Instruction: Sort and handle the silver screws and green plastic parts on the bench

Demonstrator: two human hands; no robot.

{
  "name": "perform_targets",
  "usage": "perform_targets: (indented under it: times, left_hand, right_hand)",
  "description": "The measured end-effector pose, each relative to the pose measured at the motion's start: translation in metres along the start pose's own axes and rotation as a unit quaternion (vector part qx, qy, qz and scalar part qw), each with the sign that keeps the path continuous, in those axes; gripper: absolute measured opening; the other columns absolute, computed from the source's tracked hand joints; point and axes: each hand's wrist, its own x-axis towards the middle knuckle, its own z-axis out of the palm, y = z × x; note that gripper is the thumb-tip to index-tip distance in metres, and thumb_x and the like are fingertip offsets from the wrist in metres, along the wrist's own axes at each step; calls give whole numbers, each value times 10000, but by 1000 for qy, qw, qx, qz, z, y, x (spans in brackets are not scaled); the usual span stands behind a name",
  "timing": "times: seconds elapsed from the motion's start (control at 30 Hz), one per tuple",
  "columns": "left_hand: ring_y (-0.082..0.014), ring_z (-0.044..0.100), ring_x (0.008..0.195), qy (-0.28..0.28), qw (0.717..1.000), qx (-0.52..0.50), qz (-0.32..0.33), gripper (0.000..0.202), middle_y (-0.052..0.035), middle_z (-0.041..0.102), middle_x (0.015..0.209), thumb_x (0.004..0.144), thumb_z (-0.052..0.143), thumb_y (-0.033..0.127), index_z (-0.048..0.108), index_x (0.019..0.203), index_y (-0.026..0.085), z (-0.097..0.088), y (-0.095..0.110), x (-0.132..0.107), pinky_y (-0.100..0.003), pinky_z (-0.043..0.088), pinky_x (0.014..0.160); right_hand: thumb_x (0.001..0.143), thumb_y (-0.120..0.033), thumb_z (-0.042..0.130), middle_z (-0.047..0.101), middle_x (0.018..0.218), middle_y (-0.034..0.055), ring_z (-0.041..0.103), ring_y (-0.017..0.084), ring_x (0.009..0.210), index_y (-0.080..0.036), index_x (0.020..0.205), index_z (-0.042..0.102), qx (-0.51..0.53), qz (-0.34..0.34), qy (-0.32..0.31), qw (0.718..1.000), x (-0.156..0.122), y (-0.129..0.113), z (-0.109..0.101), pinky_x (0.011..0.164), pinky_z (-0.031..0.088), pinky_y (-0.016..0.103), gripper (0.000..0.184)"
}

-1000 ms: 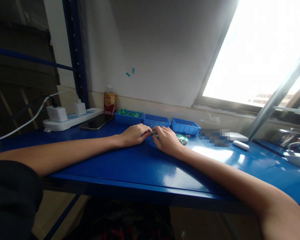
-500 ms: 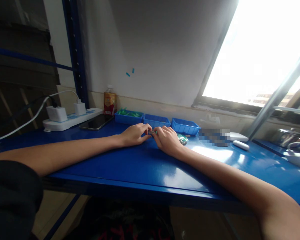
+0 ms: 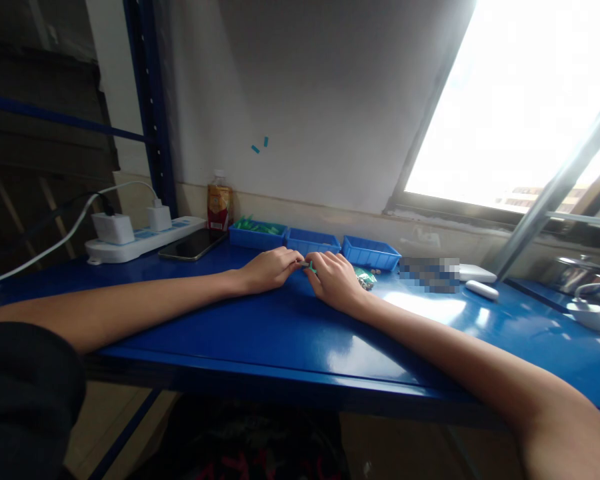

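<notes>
My left hand (image 3: 270, 269) and my right hand (image 3: 336, 280) rest on the blue table (image 3: 260, 327), fingertips meeting. Between them they pinch a small grey and green part (image 3: 306, 265); its shape is too small to make out. Both hands are curled closed around it. A small pile of green and metal pieces (image 3: 365, 278) lies just right of my right hand. Three blue trays stand behind the hands: the left tray (image 3: 258, 235) holds several green pieces, the middle tray (image 3: 312, 241) and the right tray (image 3: 371, 253) show no contents from here.
A phone (image 3: 193, 245) lies at the back left beside a white power strip (image 3: 140, 241) with two chargers. A small bottle (image 3: 219, 202) stands by the wall. White devices (image 3: 481, 289) lie at the right, and a blue rack post (image 3: 150, 107) rises at the left.
The hands stay together at the same spot; only the fingers shift slightly around the small part.
</notes>
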Motion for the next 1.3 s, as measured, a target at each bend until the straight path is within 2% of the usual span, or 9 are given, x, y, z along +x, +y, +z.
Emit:
perform_targets:
  times: [0.13, 0.37, 0.5, 0.7, 0.87, 1.0, 1.17, 1.3]
  left_hand:
    - [-208, 585, 943, 0, 1000, -4, 0, 281, -93, 651, 998, 959, 332, 261, 576, 1048, 155, 0, 0, 1, -336, 433, 883]
    - [-200, 594, 862, 7, 1000, -17, -23, 236, -53, 635, 908, 868, 511, 302, 538, 1069, 180, -4, 5, -3, -298, 462, 775]
    - [-200, 592, 862, 4, 1000, -5, -27, 204, -61, 626, 915, 917, 437, 304, 543, 1034, 176, -3, 5, -2, -302, 461, 773]
    - [-211, 585, 906, 9, 1000, -13, -11, 259, -92, 636, 997, 957, 341, 267, 553, 1062, 163, 0, 1, -1, -327, 453, 824]
    - [-215, 581, 902, -1, 1000, -12, -6, 268, -89, 638, 975, 950, 336, 248, 563, 1065, 165, 1, -1, -1, -334, 454, 822]
    - [-215, 576, 943, -5, 1000, -1, -10, 305, -96, 644, 1023, 965, 319, 289, 574, 1057, 150, 2, 0, 0, -340, 440, 870]
    - [-227, 565, 1002, -31, 999, 15, -25, 319, -108, 642, 1068, 937, 409, 318, 569, 1143, 134, 2, -1, 1, -345, 430, 906]
    - [-215, 569, 1027, -54, 998, 12, -19, 310, -105, 641, 1102, 926, 442, 301, 602, 1138, 143, 3, -3, 2, -331, 418, 932]
  right_hand:
    - [945, -283, 425, 659, 842, 59, 567, 193, 803, -166, 963, 569, -9, -1, 6, 1000, 1, 0, 0, 691, 311, 301, 186]
    - [974, -318, 367, 655, 772, 55, 555, 180, 755, -170, 864, 589, -18, 7, 13, 1000, 2, 0, 1, 676, 299, 300, 289]
    - [962, -324, 390, 658, 789, 51, 566, 187, 785, -171, 884, 587, -14, 8, 10, 1000, 2, -1, 0, 689, 310, 303, 261]
    - [934, -325, 440, 660, 912, 71, 573, 200, 849, -167, 1051, 544, 9, 12, 15, 1000, 1, -1, 0, 724, 339, 303, 222]
    - [933, -251, 432, 645, 877, 61, 562, 192, 829, -173, 998, 555, 15, -6, -6, 1000, 0, 1, 1, 718, 352, 292, 160]
    - [945, -277, 424, 644, 867, 53, 564, 184, 820, -176, 973, 572, 14, 1, 0, 1000, 1, 2, 3, 704, 351, 283, 182]
    - [953, -320, 417, 649, 876, 55, 568, 184, 838, -180, 951, 598, -1, 7, 17, 1000, 2, 21, 10, 725, 361, 277, 229]
    - [928, -289, 460, 653, 909, 61, 573, 193, 849, -173, 998, 597, -16, 56, 27, 998, 2, 49, 18, 733, 379, 279, 193]
